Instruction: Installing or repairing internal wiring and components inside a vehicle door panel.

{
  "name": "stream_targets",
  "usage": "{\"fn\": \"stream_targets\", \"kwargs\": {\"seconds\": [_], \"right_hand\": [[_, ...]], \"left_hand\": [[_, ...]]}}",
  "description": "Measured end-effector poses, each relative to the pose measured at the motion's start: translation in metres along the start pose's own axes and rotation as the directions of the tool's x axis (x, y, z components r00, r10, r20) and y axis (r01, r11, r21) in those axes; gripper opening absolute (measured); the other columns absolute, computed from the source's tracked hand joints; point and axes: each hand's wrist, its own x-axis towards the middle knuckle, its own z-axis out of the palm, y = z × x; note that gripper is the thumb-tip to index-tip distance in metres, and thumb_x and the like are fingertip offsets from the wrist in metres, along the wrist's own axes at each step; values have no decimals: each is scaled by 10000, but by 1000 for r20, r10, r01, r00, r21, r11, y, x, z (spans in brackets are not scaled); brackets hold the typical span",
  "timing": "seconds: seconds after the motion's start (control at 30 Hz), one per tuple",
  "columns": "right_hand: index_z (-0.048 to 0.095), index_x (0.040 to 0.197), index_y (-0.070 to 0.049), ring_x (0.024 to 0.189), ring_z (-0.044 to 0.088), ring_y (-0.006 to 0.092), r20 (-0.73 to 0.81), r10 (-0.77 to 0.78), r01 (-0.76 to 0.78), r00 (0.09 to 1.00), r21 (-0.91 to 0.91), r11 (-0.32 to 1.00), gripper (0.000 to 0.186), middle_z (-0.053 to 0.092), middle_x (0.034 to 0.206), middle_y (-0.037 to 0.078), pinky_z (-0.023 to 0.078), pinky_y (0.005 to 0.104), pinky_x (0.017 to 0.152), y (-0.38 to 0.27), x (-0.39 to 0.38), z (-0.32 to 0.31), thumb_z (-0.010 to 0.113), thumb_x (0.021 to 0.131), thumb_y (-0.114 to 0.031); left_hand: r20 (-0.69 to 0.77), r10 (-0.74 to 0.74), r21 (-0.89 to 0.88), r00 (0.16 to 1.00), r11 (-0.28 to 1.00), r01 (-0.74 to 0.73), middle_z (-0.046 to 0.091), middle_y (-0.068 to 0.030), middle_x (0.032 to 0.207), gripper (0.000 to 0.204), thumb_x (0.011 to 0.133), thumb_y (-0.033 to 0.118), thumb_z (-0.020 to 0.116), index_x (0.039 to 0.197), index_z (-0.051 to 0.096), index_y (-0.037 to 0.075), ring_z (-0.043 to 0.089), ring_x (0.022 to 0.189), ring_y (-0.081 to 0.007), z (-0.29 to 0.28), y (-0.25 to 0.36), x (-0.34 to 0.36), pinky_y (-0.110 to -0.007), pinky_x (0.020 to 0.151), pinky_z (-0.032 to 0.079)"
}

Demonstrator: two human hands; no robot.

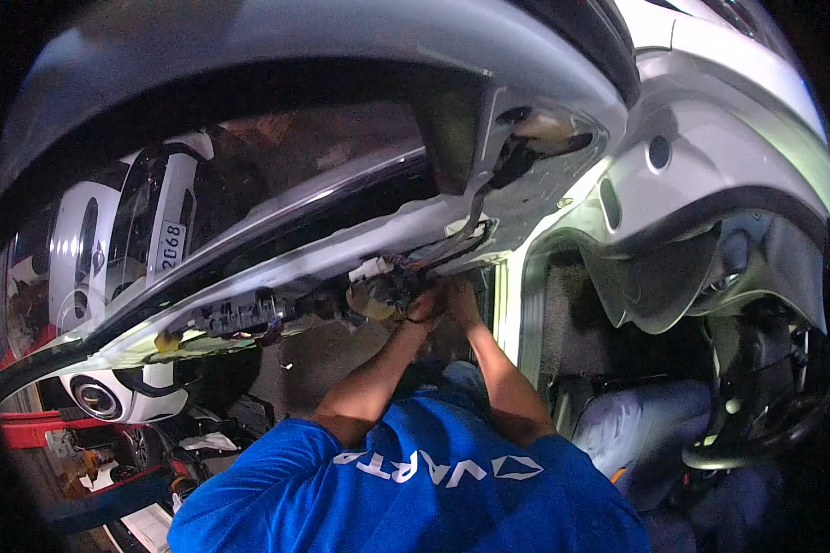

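My left hand and my right hand are close together, low at the inner side of a car door. The left hand's fingers look curled in at the door's exposed parts; what they hold is hidden. Shadow hides the fingers of my right hand, just beside the left. A light, torn-looking piece and a rounded tan piece show on the door next to my left hand. Dark cables run along the metal above my hands.
At right, the car's interior has a grey dashboard, a steering wheel and a seat. The door frame rises close to my right arm. White cars stand beyond the door; a red rack is at lower left.
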Motion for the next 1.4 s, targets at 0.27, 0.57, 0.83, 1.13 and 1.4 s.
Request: {"fn": "stream_targets", "kwargs": {"seconds": [0.27, 0.57, 0.83, 1.13, 1.4], "right_hand": [[584, 968, 29, 878, 591, 366, 135, 135, -113, 982, -154, 982, 249, 615, 953, 221, 475, 442, 768, -7, 1, -3, 450, 818, -118], [605, 922, 5, 872, 593, 359, 167, 44, 25, 985, -395, 918, 235, 606, 930, 241, 468, 455, 739, -13, 1, -2, 459, 803, -136], [615, 864, 14, 810, 614, 361, 129, -27, 42, 991, -110, 993, 203, 621, 862, 230, 484, 430, 710, -4, -3, -7, 476, 785, -110], [619, 876, 11, 842, 619, 344, 191, 22, 18, 981, -204, 979, 285, 634, 882, 215, 480, 426, 725, -2, 0, 0, 401, 875, -173], [614, 889, 25, 715, 554, 149, 351, 195, -301, 916, 280, 911, 273, 609, 759, 139, 456, 361, 667, 13, 0, -4, 466, 897, -205]], "left_hand": [[-344, -192, 108, 919, 964, 242, 563, -96, 1175, 353, 878, 283, 467, 1161, 553, 91, 518, 1073, -237, -36, -21, 1, -385, 924, 425], [-68, -96, 709, 993, 695, 115, 550, -106, 1170, 355, 862, 276, 522, 1159, 543, 82, 503, 1088, -256, -10, 8, -13, -392, 935, 416], [-310, -125, -70, 943, 992, 109, 556, -97, 1151, 368, 859, 268, 539, 1170, 525, 71, 528, 1050, -250, -10, -3, -15, -388, 901, 444], [-3, -150, -59, 989, 987, 149, 514, -103, 1225, 460, 885, 365, 490, 1231, 488, 61, 477, 1132, -236, 10, 8, -20, -386, 974, 394], [-464, 30, 451, 885, 868, 207, 546, -63, 1191, 358, 902, 245, 481, 1220, 498, 83, 528, 1055, -214, 23, -12, -25, -348, 886, 454]]}}
